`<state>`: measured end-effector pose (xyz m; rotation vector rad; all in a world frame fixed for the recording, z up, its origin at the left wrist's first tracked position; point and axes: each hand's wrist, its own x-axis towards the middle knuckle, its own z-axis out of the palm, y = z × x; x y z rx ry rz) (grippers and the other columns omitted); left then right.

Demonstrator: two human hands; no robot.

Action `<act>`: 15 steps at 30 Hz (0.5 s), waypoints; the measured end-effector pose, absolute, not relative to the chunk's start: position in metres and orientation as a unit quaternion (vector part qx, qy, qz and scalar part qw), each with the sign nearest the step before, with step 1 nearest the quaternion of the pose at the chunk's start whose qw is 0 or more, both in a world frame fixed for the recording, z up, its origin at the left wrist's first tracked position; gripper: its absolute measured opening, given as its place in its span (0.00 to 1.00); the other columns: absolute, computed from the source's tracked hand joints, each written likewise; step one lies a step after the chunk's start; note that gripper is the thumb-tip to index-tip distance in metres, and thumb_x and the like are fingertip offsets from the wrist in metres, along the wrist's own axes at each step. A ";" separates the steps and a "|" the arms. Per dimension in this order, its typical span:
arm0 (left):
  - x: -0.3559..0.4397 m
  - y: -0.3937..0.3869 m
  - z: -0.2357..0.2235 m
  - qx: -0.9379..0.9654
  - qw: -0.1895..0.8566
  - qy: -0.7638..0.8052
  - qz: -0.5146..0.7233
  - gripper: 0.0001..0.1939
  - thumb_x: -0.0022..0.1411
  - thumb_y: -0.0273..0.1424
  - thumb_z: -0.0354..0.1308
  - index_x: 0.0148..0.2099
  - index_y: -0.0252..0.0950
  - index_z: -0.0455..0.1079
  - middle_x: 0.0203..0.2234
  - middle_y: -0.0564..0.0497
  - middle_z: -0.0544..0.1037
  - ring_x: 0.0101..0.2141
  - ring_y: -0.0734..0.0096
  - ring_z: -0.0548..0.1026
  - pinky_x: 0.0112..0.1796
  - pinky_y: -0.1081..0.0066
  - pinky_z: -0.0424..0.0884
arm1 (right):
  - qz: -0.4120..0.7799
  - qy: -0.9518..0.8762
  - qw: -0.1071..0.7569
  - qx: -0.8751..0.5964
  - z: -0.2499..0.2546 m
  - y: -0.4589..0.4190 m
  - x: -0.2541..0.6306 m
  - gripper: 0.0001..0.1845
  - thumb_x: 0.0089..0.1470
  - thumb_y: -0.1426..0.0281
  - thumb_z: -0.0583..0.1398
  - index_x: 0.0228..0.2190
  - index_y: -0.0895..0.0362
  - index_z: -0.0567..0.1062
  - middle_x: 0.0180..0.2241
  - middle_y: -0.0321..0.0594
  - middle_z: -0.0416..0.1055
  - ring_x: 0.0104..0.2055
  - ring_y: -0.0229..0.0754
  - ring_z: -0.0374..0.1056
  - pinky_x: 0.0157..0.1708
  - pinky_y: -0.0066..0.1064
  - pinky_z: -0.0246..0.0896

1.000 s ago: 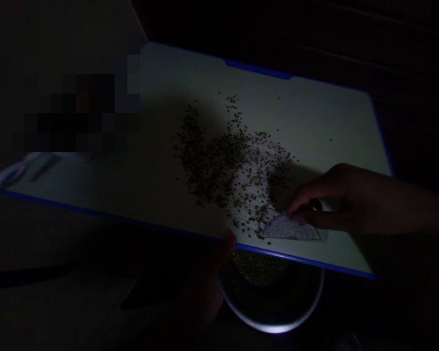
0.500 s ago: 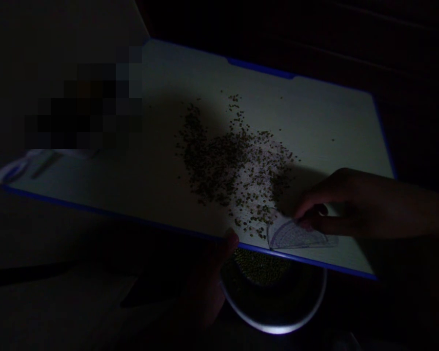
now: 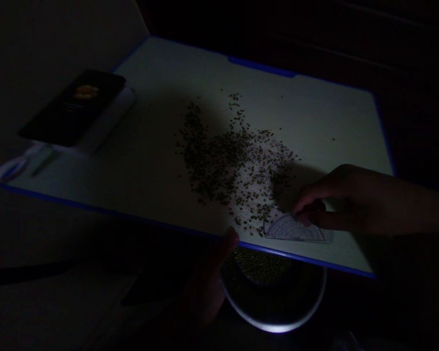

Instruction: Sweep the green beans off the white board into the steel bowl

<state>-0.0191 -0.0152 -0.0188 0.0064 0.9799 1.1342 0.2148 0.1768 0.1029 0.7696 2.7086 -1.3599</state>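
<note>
Many small dark green beans, which look like mung beans (image 3: 219,156), lie scattered over the middle of a white board (image 3: 113,180) with blue edging. My right hand (image 3: 336,202) is closed, pinching a clear half-round protractor (image 3: 296,230) at its curved top. The protractor sits on the board beside the nearest beans, close to the front edge. My left hand (image 3: 214,282) is at that edge, its thumb over the blue rim; its fingers are hidden in the dark below. Under the edge, beside this hand, is a round bowl (image 3: 274,327) with beans in it.
A phone (image 3: 76,105) with a lit picture lies on a pale box-like thing (image 3: 109,124) at the board's left end. Near it is a whitish loop (image 3: 10,168) at the corner. The surroundings are very dark.
The protractor has shifted slightly left and away from the board's front edge with my right hand. My left hand stays in place. The phone, blurred out before, now shows.
</note>
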 end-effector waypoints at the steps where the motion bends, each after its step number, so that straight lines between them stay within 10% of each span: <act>1: -0.020 -0.016 -0.021 0.006 0.731 0.446 0.517 0.33 0.67 0.46 0.79 0.71 0.47 0.82 0.70 0.46 0.85 0.82 0.39 0.60 0.82 0.42 0.48 | -0.429 0.869 0.000 0.248 0.102 0.177 0.216 0.08 0.69 0.63 0.68 0.42 0.47 0.90 0.33 0.31 0.89 0.30 0.38 0.85 0.33 0.27 0.72; 15: -0.019 -0.016 -0.011 -0.014 0.735 0.449 0.507 0.31 0.68 0.48 0.78 0.68 0.44 0.84 0.69 0.46 0.85 0.83 0.45 0.57 0.83 0.48 0.46 | -0.395 0.873 -0.032 0.283 0.108 0.177 0.219 0.10 0.70 0.59 0.68 0.43 0.46 0.91 0.35 0.31 0.91 0.32 0.41 0.86 0.32 0.30 0.73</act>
